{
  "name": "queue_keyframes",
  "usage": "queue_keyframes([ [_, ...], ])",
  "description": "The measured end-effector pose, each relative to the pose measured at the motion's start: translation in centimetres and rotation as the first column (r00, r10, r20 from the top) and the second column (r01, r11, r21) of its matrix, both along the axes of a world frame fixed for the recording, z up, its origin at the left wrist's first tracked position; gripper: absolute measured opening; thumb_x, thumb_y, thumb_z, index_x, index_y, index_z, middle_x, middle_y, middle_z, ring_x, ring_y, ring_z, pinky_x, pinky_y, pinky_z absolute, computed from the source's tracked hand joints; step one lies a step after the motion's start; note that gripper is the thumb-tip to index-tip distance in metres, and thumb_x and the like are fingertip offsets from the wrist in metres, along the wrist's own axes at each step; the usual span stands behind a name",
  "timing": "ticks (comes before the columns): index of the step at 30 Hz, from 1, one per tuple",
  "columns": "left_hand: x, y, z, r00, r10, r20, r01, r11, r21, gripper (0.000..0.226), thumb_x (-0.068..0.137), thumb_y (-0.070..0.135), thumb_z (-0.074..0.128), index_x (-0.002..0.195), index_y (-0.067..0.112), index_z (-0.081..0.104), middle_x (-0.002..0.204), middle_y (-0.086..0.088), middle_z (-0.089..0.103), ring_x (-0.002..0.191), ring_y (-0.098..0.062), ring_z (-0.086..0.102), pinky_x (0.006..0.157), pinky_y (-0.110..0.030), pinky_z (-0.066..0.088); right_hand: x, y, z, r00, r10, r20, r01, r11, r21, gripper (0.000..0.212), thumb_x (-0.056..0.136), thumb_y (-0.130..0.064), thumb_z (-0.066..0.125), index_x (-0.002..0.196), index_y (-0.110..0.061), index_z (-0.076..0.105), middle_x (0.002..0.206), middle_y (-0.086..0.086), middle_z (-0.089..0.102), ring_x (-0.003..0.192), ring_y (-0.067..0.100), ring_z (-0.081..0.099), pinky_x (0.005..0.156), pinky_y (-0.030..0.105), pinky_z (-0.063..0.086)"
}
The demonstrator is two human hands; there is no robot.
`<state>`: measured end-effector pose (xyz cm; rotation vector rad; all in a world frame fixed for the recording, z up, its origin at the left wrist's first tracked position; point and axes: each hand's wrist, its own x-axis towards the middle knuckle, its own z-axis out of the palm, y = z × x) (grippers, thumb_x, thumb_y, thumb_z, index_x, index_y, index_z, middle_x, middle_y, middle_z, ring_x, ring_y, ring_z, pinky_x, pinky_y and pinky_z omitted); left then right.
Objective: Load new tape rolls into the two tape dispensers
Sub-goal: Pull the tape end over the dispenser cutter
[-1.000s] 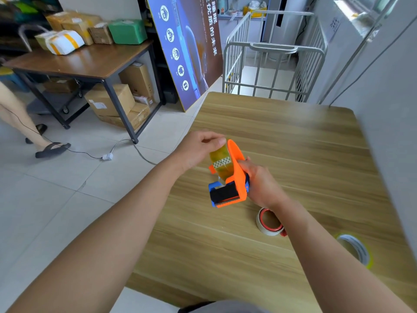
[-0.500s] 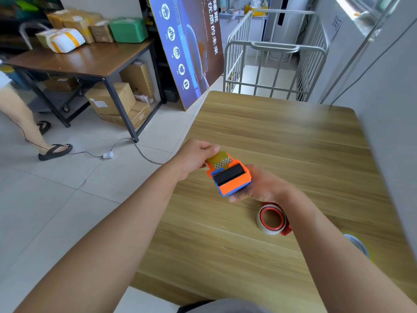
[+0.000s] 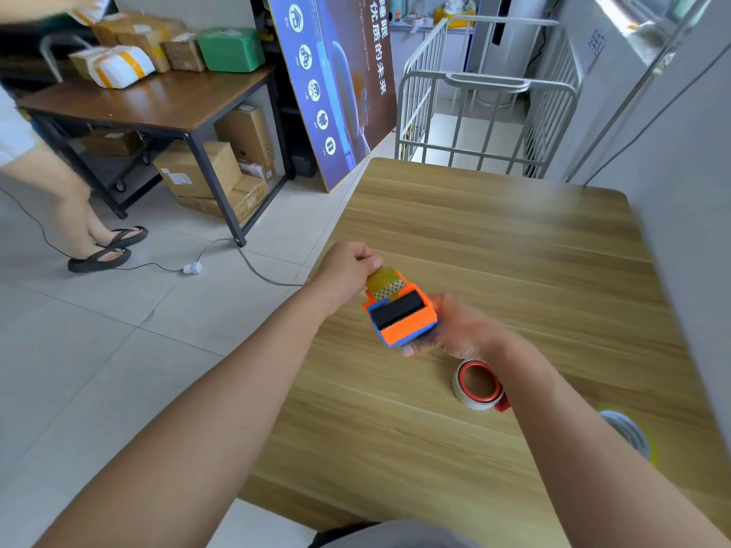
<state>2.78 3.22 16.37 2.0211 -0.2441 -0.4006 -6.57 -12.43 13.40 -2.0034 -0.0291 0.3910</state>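
Item: orange dispenser (image 3: 401,316), now tipped flat in my right hand (image 3: 455,328); my left hand (image 3: 350,270) pinches tape end (image 3: 381,282) at 11 o'clock. Threading nearly done.

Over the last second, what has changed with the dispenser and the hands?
The orange dispenser has tipped from standing on edge to lying flat, black roller up, and sits lower in the right hand. The left hand still pinches the tape end. The red-core roll and the yellow-edged roll have not moved on the table.
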Motion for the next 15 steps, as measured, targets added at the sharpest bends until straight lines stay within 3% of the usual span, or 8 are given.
queue_keyframes([
  [2,0.0,0.0,0.2,0.999,-0.024,0.04,0.022,0.999,0.03,0.014,0.09,0.01,0.051,0.078,0.01,0.058,0.076,-0.007,0.061,0.079,-0.023,0.057,0.085,-0.04,0.051,0.3,-0.3,0.0,1.0,0.002,-0.011,-0.002,0.999,-0.033,0.05,0.061,-0.002,0.083,0.071,-0.049,0.069,0.068,-0.022,0.071,0.07,-0.006,0.064,0.07,0.012,0.05],
  [5,0.1,0.1,1.0,0.995,-0.071,0.07,0.071,0.997,-0.002,0.018,0.091,0.006,0.048,0.074,0.01,0.054,0.067,-0.003,0.059,0.065,-0.021,0.056,0.073,-0.037,0.053,0.4,-0.7,0.1,0.999,0.0,-0.037,-0.003,0.997,-0.077,0.046,0.059,-0.007,0.086,0.07,-0.049,0.068,0.068,-0.021,0.071,0.073,-0.001,0.064,0.081,0.027,0.05],
  [9,0.1,0.5,1.9,0.985,-0.168,0.031,0.169,0.985,-0.021,0.01,0.087,0.007,0.057,0.078,0.01,0.058,0.068,-0.003,0.059,0.06,-0.014,0.055,0.059,-0.02,0.053,0.2,-0.7,-0.1,0.998,-0.006,-0.062,0.004,0.999,-0.038,0.042,0.06,-0.01,0.086,0.072,-0.047,0.069,0.069,-0.023,0.071,0.067,-0.01,0.062,0.078,0.026,0.045],
  [12,0.0,0.5,2.1,0.986,-0.156,0.06,0.154,0.987,0.04,0.007,0.079,-0.002,0.063,0.081,0.005,0.062,0.065,-0.006,0.058,0.059,-0.018,0.055,0.059,-0.024,0.05,0.0,-0.4,0.0,0.997,-0.003,-0.076,0.002,1.0,-0.008,0.037,0.059,-0.02,0.085,0.078,-0.048,0.069,0.076,-0.024,0.072,0.072,-0.011,0.063,0.075,0.016,0.045],
  [15,-0.3,0.4,2.4,0.985,-0.143,0.101,0.135,0.987,0.085,0.008,0.076,-0.004,0.064,0.083,-0.002,0.067,0.065,-0.008,0.062,0.056,-0.016,0.055,0.049,-0.018,0.047,-0.2,-0.4,0.2,0.995,0.028,-0.098,-0.03,0.999,-0.022,0.031,0.063,-0.028,0.082,0.078,-0.051,0.068,0.078,-0.031,0.07,0.072,-0.016,0.061,0.068,0.007,0.044],
])
